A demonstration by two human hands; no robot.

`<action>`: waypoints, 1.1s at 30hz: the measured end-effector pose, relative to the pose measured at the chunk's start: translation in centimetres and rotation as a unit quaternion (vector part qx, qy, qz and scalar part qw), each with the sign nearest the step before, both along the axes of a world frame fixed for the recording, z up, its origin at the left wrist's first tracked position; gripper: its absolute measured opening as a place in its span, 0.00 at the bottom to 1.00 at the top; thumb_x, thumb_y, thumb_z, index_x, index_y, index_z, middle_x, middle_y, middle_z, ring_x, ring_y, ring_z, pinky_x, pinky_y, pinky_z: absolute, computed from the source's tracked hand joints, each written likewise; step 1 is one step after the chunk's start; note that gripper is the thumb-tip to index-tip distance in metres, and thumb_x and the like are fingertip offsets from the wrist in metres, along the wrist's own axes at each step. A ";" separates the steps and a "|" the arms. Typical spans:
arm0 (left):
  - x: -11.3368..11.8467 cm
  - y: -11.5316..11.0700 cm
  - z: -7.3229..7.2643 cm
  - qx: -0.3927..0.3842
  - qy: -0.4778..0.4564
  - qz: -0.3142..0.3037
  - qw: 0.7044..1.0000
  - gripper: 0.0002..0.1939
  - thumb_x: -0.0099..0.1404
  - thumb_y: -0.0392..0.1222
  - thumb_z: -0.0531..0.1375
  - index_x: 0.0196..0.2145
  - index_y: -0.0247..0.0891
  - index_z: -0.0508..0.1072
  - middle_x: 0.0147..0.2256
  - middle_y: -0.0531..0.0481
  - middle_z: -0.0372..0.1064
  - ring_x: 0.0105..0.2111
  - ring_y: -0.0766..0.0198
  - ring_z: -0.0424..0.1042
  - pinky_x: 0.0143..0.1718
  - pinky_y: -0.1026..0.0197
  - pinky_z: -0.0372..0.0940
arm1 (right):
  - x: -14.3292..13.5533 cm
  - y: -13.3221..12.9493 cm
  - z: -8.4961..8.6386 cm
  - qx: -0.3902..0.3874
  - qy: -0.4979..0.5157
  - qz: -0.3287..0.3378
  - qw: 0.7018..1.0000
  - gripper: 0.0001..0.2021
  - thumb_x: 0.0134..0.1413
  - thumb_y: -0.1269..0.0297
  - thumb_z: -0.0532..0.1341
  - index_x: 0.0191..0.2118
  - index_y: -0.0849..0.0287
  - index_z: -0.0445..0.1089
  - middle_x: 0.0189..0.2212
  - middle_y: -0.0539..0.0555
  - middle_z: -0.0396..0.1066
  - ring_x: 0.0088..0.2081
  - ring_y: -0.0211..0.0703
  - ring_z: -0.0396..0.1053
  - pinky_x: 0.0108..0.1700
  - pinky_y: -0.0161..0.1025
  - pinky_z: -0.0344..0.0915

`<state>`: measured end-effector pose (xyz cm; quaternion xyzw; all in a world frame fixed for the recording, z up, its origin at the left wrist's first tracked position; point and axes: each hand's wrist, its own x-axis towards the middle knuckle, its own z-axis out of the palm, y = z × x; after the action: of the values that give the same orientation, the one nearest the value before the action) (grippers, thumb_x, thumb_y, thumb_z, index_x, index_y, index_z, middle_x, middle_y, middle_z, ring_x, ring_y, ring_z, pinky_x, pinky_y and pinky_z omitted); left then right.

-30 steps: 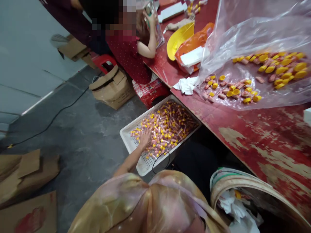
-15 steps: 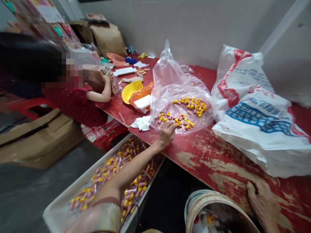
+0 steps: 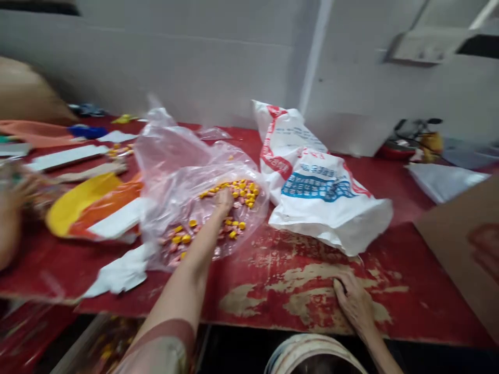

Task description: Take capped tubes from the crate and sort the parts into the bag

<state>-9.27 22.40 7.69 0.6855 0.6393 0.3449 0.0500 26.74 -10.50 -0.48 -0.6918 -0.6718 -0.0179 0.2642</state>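
Observation:
My left hand [image 3: 224,201] reaches into a pile of small yellow caps [image 3: 245,192] and pink pieces on a clear pinkish plastic bag [image 3: 171,150]. Its fingertips are hidden among the pieces, so I cannot see whether they grip any. More yellow caps and pink pieces lie nearer the bag's front edge, left of my forearm. My right hand [image 3: 353,298] rests on the worn red tabletop [image 3: 268,291], thumb apart from the fingers, with nothing visible in it. It lies in front of a white printed sack [image 3: 327,208].
A white bucket [image 3: 312,353] stands below the table edge; a crate [image 3: 105,343] of capped pieces is under the left side. A yellow and orange item [image 3: 83,202] and white tissue [image 3: 120,272] lie left. Another person's arm [image 3: 10,218] shows far left, cardboard [image 3: 460,249] at right.
The view has swung right. My left hand has moved from the front cluster of pieces to the farther pile on the bag. My right hand stays resting on the table.

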 end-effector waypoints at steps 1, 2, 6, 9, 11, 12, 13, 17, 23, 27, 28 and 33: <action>0.1 0.3 -0.1 -0.022 0.004 0.017 1.000 0.13 0.66 0.45 0.56 0.41 0.32 0.70 0.39 0.47 0.69 0.38 0.63 0.70 0.40 0.53 0.68 | -0.1 0.1 0.1 -0.004 0.006 -0.003 1.000 0.12 0.61 0.63 0.47 0.40 0.58 0.67 0.39 0.54 0.68 0.39 0.43 0.67 0.42 0.40 0.63; 0.1 0.5 -0.2 -0.037 0.008 0.025 0.999 0.11 0.64 0.43 0.57 0.36 0.30 0.70 0.34 0.46 0.70 0.37 0.58 0.71 0.40 0.50 0.67 | -0.2 0.2 0.2 -0.007 0.010 -0.007 1.000 0.12 0.61 0.64 0.47 0.39 0.58 0.66 0.39 0.54 0.68 0.39 0.42 0.67 0.41 0.39 0.63; 0.0 0.2 -0.3 -0.042 0.011 0.068 0.997 0.08 0.59 0.42 0.56 0.28 0.35 0.68 0.27 0.46 0.68 0.38 0.47 0.70 0.42 0.42 0.64 | -0.5 0.5 0.7 -0.004 0.014 -0.025 1.000 0.12 0.61 0.66 0.47 0.38 0.59 0.67 0.36 0.54 0.67 0.37 0.41 0.66 0.39 0.36 0.61; 0.2 -2.1 0.5 0.021 -0.015 0.085 0.996 0.08 0.56 0.42 0.54 0.33 0.38 0.69 0.31 0.45 0.68 0.41 0.46 0.68 0.45 0.41 0.63 | -0.7 0.5 1.1 0.000 0.015 -0.033 0.999 0.12 0.60 0.68 0.47 0.37 0.59 0.67 0.36 0.54 0.66 0.36 0.40 0.66 0.37 0.35 0.60; 0.9 -5.0 1.0 0.073 -0.036 0.054 0.995 0.11 0.55 0.41 0.53 0.36 0.38 0.70 0.33 0.45 0.67 0.40 0.50 0.68 0.46 0.44 0.63 | -0.8 0.4 1.3 0.000 0.017 -0.036 0.999 0.11 0.59 0.69 0.48 0.37 0.59 0.67 0.36 0.53 0.67 0.36 0.40 0.66 0.36 0.35 0.59; 1.4 -6.9 1.1 0.091 -0.043 0.028 0.995 0.12 0.54 0.41 0.53 0.37 0.38 0.70 0.33 0.46 0.67 0.38 0.52 0.68 0.44 0.47 0.64 | -0.8 0.4 1.3 0.000 0.020 -0.037 0.999 0.11 0.59 0.69 0.48 0.37 0.59 0.67 0.35 0.53 0.67 0.36 0.40 0.66 0.36 0.35 0.59; 2.1 -9.0 1.0 0.097 -0.051 -0.003 0.994 0.13 0.55 0.41 0.53 0.37 0.38 0.71 0.33 0.47 0.66 0.36 0.55 0.68 0.42 0.51 0.65 | -0.8 0.4 1.4 0.000 0.024 -0.038 0.999 0.11 0.59 0.69 0.48 0.36 0.59 0.67 0.35 0.53 0.67 0.36 0.40 0.66 0.36 0.35 0.59; 5.7 -18.2 -1.1 0.033 -0.135 -0.158 0.978 0.11 0.61 0.44 0.52 0.38 0.42 0.71 0.32 0.51 0.66 0.31 0.62 0.68 0.33 0.60 0.66 | -0.7 0.3 1.4 0.004 0.059 -0.045 0.997 0.12 0.61 0.67 0.47 0.38 0.59 0.67 0.37 0.54 0.66 0.37 0.41 0.66 0.38 0.36 0.61; 9.1 -23.8 -5.0 0.005 -0.184 -0.205 0.961 0.11 0.61 0.40 0.52 0.41 0.38 0.67 0.33 0.49 0.68 0.32 0.62 0.69 0.35 0.60 0.65 | -0.6 -0.2 0.7 0.146 0.101 -0.065 0.982 0.12 0.62 0.64 0.47 0.42 0.59 0.65 0.42 0.58 0.65 0.43 0.44 0.65 0.46 0.42 0.63; 9.3 -23.7 -5.0 0.019 -0.160 -0.223 0.961 0.06 0.61 0.35 0.50 0.35 0.38 0.67 0.32 0.50 0.66 0.32 0.64 0.68 0.35 0.62 0.63 | 0.7 0.7 0.2 0.205 0.038 -0.068 0.976 0.14 0.61 0.63 0.46 0.44 0.61 0.65 0.42 0.60 0.66 0.45 0.49 0.65 0.49 0.49 0.62; 9.3 -23.7 -4.8 0.013 -0.150 -0.227 0.962 0.06 0.61 0.33 0.50 0.33 0.38 0.66 0.31 0.50 0.65 0.32 0.64 0.67 0.35 0.63 0.63 | 1.4 1.3 0.2 0.215 0.013 -0.058 0.975 0.14 0.61 0.63 0.46 0.45 0.61 0.65 0.42 0.61 0.67 0.45 0.51 0.65 0.49 0.50 0.62; 9.4 -25.0 -4.4 -0.005 -0.118 -0.212 0.970 0.08 0.56 0.27 0.52 0.30 0.38 0.65 0.31 0.49 0.65 0.32 0.65 0.66 0.34 0.64 0.60 | 4.8 6.1 2.2 0.261 -0.043 0.014 0.964 0.17 0.61 0.60 0.44 0.41 0.60 0.68 0.38 0.62 0.69 0.39 0.54 0.67 0.43 0.53 0.64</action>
<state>0.12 -2.59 3.27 0.7593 0.4710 0.4017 0.2007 31.53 -4.37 1.75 -0.5879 -0.6639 -0.2191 0.4069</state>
